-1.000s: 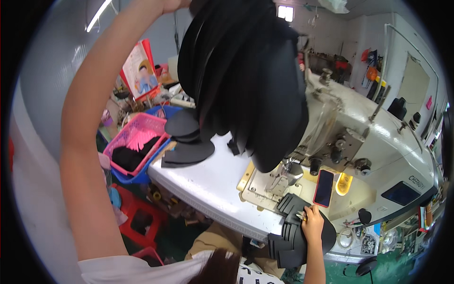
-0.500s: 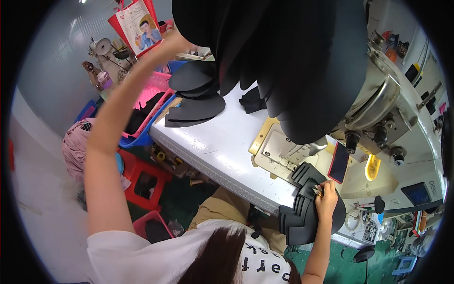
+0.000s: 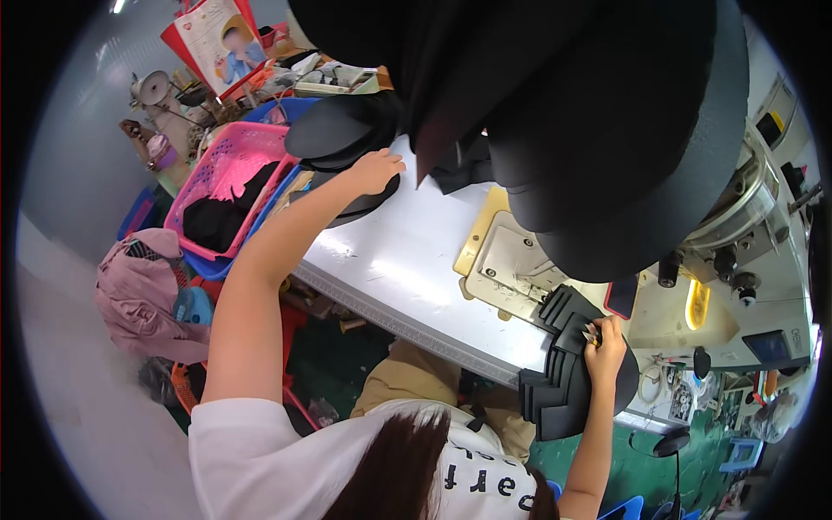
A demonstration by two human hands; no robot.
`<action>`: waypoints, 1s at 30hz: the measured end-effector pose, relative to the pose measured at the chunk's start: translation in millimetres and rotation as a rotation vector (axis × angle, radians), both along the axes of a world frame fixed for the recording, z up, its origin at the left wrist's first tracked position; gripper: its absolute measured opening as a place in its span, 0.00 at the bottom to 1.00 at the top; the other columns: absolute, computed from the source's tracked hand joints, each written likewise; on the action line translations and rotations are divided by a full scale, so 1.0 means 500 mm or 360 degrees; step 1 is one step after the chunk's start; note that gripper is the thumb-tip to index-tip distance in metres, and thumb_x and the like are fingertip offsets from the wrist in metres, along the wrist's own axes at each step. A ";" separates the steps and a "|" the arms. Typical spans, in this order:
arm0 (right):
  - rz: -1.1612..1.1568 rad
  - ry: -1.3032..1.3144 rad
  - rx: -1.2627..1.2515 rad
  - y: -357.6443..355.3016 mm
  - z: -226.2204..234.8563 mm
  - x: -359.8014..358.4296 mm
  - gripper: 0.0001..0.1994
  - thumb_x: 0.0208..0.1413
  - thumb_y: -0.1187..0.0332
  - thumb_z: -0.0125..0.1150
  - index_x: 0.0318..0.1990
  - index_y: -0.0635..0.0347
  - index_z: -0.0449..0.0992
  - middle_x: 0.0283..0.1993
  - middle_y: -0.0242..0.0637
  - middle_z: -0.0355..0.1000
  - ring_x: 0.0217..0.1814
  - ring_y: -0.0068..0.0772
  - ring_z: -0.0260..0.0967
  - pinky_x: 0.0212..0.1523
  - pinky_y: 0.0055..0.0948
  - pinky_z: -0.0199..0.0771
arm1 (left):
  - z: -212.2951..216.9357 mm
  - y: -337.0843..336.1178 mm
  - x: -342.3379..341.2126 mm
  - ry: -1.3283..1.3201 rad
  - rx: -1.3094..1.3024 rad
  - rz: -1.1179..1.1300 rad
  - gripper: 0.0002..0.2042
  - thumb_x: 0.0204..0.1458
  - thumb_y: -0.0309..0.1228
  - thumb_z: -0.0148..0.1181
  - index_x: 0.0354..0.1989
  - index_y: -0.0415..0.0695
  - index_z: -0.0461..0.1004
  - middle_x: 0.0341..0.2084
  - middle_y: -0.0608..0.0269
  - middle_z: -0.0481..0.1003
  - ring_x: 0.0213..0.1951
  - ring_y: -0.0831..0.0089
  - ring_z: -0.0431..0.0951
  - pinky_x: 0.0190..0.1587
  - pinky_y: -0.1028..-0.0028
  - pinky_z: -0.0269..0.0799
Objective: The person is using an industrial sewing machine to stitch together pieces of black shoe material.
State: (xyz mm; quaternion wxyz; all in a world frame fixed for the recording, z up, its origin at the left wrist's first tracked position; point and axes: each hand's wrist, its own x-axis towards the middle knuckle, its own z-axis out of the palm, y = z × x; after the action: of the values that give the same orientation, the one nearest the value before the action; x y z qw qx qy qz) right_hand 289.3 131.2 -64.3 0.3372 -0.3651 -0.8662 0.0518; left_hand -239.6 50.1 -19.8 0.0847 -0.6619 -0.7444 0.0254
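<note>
My left hand [image 3: 374, 172] is at the left side of the sewing table, over dark curved fabric pieces [image 3: 342, 130]. Its fingers reach forward, loosely apart, and I see nothing in them. On the right, my right hand [image 3: 607, 351] is closed around small thread snips [image 3: 591, 334], with the blade tips showing. It lies on a fanned row of black padded pieces [image 3: 555, 390] at the table's front right edge. A big bundle of black curved sheets [image 3: 598, 130] hangs close in front, hiding much of the sewing machine [image 3: 754, 208].
The machine's needle plate [image 3: 511, 260] lies mid-table, beside a red-edged phone [image 3: 621, 297]. Left of the white table [image 3: 390, 260] sits a pink basket [image 3: 230, 147] with black cloth, inside a blue one. Pink cloth [image 3: 143, 295] hangs nearby. Another small black piece [image 3: 459, 173] lies behind the plate.
My left hand has come down from the upper left, back toward the table and the black pieces. My right hand keeps the snips in nearly the same place. The view has shifted slightly.
</note>
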 end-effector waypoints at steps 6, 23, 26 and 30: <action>-0.0081 0.0008 0.0002 0.007 -0.004 -0.008 0.06 0.44 0.79 0.61 0.30 0.63 0.71 0.32 0.41 0.66 0.28 0.48 0.69 0.29 0.39 0.69 | -0.035 0.122 -0.089 0.0323 -0.0953 -0.0026 0.19 0.45 0.22 0.56 0.49 0.47 0.72 0.53 0.57 0.69 0.54 0.58 0.68 0.52 0.64 0.68; -0.0100 0.0058 0.0042 0.009 -0.011 -0.003 0.07 0.42 0.79 0.61 0.31 0.62 0.72 0.33 0.40 0.67 0.28 0.47 0.69 0.29 0.38 0.69 | -0.004 0.093 -0.047 0.0602 -0.1473 0.0018 0.17 0.50 0.25 0.57 0.49 0.54 0.76 0.60 0.57 0.64 0.60 0.64 0.66 0.58 0.65 0.64; -0.0108 0.0064 0.0053 0.010 -0.014 -0.004 0.08 0.41 0.79 0.61 0.31 0.61 0.72 0.32 0.39 0.66 0.29 0.46 0.70 0.29 0.38 0.69 | -0.017 0.084 -0.068 0.0747 -0.1272 -0.0270 0.22 0.43 0.24 0.64 0.51 0.47 0.71 0.46 0.56 0.74 0.50 0.59 0.72 0.47 0.61 0.72; -0.0126 0.0044 0.0056 0.011 -0.017 -0.001 0.10 0.39 0.79 0.60 0.32 0.59 0.72 0.33 0.39 0.67 0.31 0.47 0.71 0.31 0.39 0.70 | 0.000 0.081 -0.073 0.0602 -0.0863 -0.0092 0.21 0.44 0.24 0.63 0.51 0.46 0.72 0.46 0.56 0.74 0.49 0.59 0.73 0.47 0.61 0.71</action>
State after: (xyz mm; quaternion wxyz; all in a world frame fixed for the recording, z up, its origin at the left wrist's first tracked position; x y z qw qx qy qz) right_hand 288.8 136.8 -72.6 0.3573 -0.3924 -0.8471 0.0281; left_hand -275.9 90.7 -19.6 0.0429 -0.6648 -0.6625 0.3425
